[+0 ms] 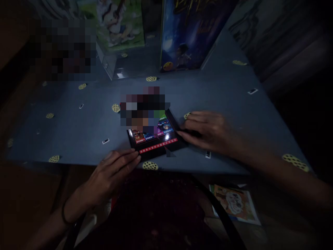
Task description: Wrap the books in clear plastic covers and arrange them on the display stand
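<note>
while both hands are at a flat black box [160, 141] lying near the front edge of the counter [221, 90], the left hand [114, 172] lays its nearly straight fingers together on the box's near left corner. its thumb is out of sight, so i cannot tell whether it grips. the right hand [205, 130] is at the box's right edge, its fingers bent and drawn close, the thumb stretched toward the side; whether it pinches the edge, i cannot tell. a red strip [158, 146] with pale lettering runs along the near side of the box, below small coloured pictures; blurred blocks hide much of its far part. a dark band [64, 211] circles the left wrist.

yellow pineapple shapes dot the blue-grey counter. beyond the box stand a green picture book [122, 26], showing a figure with a guitar, and a dark blue book [191, 38] to its right. below the counter, at right, lies an orange booklet [229, 205].
</note>
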Demonstrator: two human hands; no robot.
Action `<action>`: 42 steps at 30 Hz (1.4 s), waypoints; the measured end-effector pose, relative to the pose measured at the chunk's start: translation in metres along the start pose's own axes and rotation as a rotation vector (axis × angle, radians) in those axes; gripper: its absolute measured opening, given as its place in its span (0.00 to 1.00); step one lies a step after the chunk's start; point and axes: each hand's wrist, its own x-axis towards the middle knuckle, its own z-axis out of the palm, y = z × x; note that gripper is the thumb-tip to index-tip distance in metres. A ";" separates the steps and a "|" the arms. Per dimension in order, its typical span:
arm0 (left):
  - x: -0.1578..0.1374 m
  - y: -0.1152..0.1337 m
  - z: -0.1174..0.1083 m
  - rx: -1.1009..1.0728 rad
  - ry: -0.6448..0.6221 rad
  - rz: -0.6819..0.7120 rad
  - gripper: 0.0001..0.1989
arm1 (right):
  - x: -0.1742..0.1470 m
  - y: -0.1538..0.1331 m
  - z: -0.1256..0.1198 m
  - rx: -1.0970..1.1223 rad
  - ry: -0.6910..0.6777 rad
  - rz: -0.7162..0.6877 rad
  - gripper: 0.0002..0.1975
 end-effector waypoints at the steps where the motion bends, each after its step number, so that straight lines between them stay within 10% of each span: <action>1: -0.001 0.001 0.001 0.002 0.000 0.006 0.27 | 0.001 -0.010 -0.001 -0.056 0.036 0.022 0.13; 10: 0.005 0.002 0.007 0.092 0.114 0.099 0.18 | 0.010 -0.127 0.027 0.051 0.028 0.049 0.17; 23: 0.020 0.008 0.020 0.190 0.229 0.029 0.06 | -0.047 -0.092 -0.006 -0.201 0.073 0.328 0.15; 35: 0.007 -0.036 -0.016 0.436 0.194 -0.117 0.11 | -0.006 -0.158 0.020 0.067 0.026 0.174 0.16; 42: 0.039 -0.041 0.009 0.406 0.235 -0.034 0.15 | 0.021 -0.120 0.019 0.078 -0.042 0.125 0.13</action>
